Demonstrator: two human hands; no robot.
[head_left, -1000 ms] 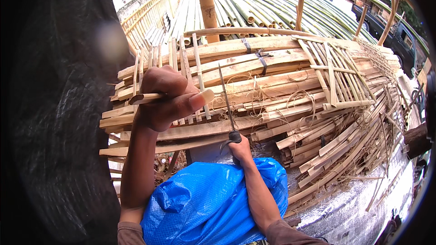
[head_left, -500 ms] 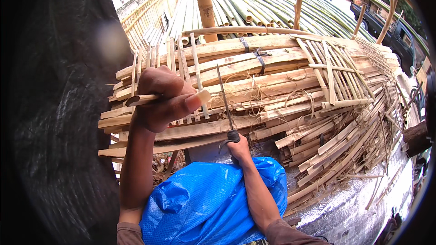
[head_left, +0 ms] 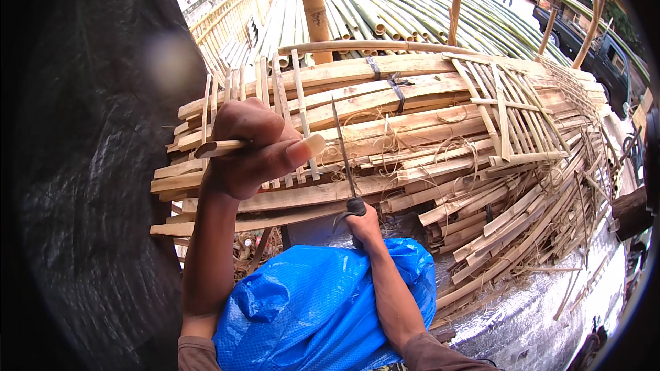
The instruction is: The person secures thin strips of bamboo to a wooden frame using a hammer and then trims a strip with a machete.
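Note:
Raised close in front of me, my left hand (head_left: 258, 141) is closed around a thin bamboo strip (head_left: 221, 148). The strip's cut end sticks out on the left of the fist, and most of its length is hidden by the fingers. Lower and to the right, my right hand (head_left: 364, 225) grips the dark, wrapped handle of a long narrow knife (head_left: 344, 151). Its blade points up and away from me, apart from the strip. Behind both hands lies a stack of split bamboo slats (head_left: 412, 124). A blue tarp (head_left: 302, 302) covers my lap.
A small bamboo lattice (head_left: 503, 106) lies on the stack's right side, above a bundle of loose strips (head_left: 509, 240). Whole green poles (head_left: 412, 0) fill the back, behind an upright post (head_left: 313, 10). Black sheeting (head_left: 103, 165) hangs at left; a dark truck (head_left: 605, 62) stands far right.
Both hands keep their grips and nearly the same places. The whole view has shifted very slightly.

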